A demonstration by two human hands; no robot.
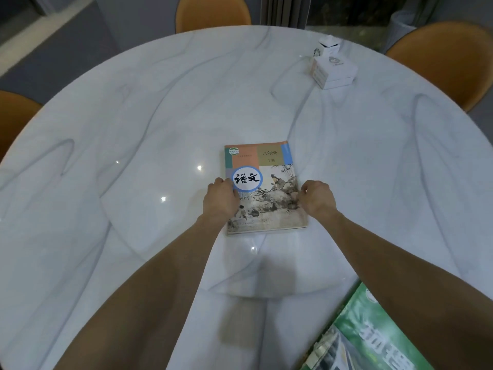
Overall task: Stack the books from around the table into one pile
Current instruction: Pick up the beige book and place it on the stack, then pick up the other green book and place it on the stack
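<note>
The green-covered book at the near right was cut off by the bottom edge and partly covered by the right forearm, its large title characters only partly legible. The left hand hid the left edge of the colourful textbook with the blue-ringed white circle, and both hands' fingertips were curled out of sight. Printing on the small white boxes at the far side of the round white marble bench was too small to read.

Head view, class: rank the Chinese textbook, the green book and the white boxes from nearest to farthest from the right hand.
1. Chinese textbook: the right hand touches its right edge, mid-table.
2. Green book: near table edge, under the right forearm.
3. White boxes: far right of the table.
</note>
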